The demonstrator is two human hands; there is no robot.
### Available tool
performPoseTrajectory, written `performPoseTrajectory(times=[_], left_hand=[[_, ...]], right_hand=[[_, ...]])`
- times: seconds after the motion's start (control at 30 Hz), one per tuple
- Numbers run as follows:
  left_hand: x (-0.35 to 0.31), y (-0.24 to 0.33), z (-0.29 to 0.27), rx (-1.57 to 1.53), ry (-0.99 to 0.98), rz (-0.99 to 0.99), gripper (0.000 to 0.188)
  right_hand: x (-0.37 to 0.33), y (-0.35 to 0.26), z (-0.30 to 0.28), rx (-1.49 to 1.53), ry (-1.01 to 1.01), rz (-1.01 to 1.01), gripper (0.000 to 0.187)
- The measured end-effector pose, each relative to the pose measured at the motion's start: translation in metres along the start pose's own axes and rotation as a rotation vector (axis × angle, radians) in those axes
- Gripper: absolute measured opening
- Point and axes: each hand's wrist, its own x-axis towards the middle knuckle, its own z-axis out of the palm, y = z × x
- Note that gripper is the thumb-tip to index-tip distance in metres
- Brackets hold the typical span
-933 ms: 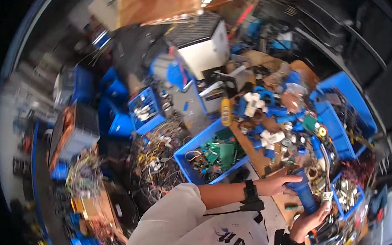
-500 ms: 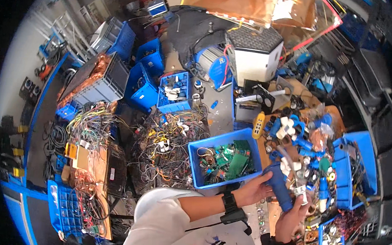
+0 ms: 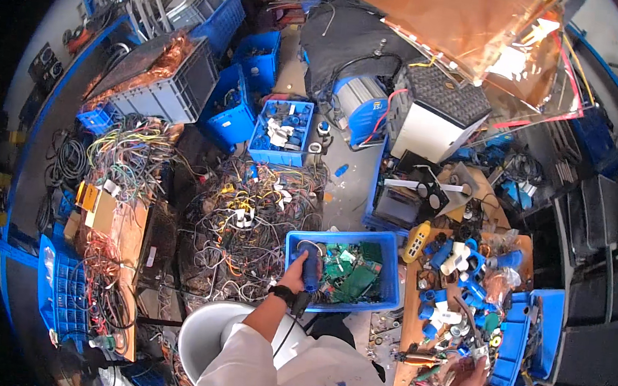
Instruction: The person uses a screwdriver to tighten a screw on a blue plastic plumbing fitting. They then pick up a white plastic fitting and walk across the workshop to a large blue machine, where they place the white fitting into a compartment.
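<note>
My left hand (image 3: 293, 274) is closed round a dark blue cylindrical housing (image 3: 310, 270), held upright over the left edge of a blue bin (image 3: 397, 274). Green circuit boards (image 3: 353, 281) fill that bin. Over at the right, my right hand (image 3: 464, 383) is above the cluttered wooden board (image 3: 410, 382). Its fingers are curled at a small silvery piece (image 3: 481, 352), whose kind I cannot make out. Around it lie pliers with orange handles (image 3: 419, 359), blue and white plastic connectors (image 3: 456, 259) and other small parts.
A large tangle of wires (image 3: 247, 224) lies left of the bin, with a white round tub (image 3: 197, 338) in front. Farther back are a blue crate of connectors (image 3: 279, 157), a blue and grey motor (image 3: 357, 105) and a white cabinet (image 3: 429, 126). A yellow control box (image 3: 417, 241) lies beside the bin.
My left hand has carried the blue housing left, from the board to over the bin. My right hand has parted from it and stays at the right. The view has shifted too.
</note>
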Motion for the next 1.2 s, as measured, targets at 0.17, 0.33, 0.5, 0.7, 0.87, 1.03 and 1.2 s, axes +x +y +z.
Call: performPoseTrajectory(times=[0.17,0.33,0.5,0.7,0.87,1.03,1.2], left_hand=[[0.019,-0.001,-0.043,0.037,0.153,0.105,0.025],[0.005,0.053,0.013,0.006,0.001,0.298,0.026],[0.000,0.098,0.032,-0.084,0.025,0.391,0.036],[0.056,0.015,-0.101,-0.122,-0.134,0.109,0.038],[0.107,-0.022,-0.137,-0.371,0.329,0.022,0.034],[0.102,0.224,-0.065,-0.238,-0.164,0.475,0.073],[0.049,0.373,0.071,-0.039,0.289,0.505,0.066]], right_hand=[[0.015,0.007,0.007,0.016,0.008,-0.028,0.027],[0.020,-0.005,0.032,-0.050,-0.044,0.003,0.026],[0.033,-0.001,0.044,-0.065,-0.192,0.002,0.026],[0.051,0.029,0.026,-0.132,-0.164,0.162,0.042],[0.080,0.054,0.003,-0.117,-0.121,0.215,0.029],[0.101,0.053,-0.026,-0.944,-0.582,-0.349,0.061],[0.057,0.018,0.062,-0.450,-0.087,-0.002,0.048]])
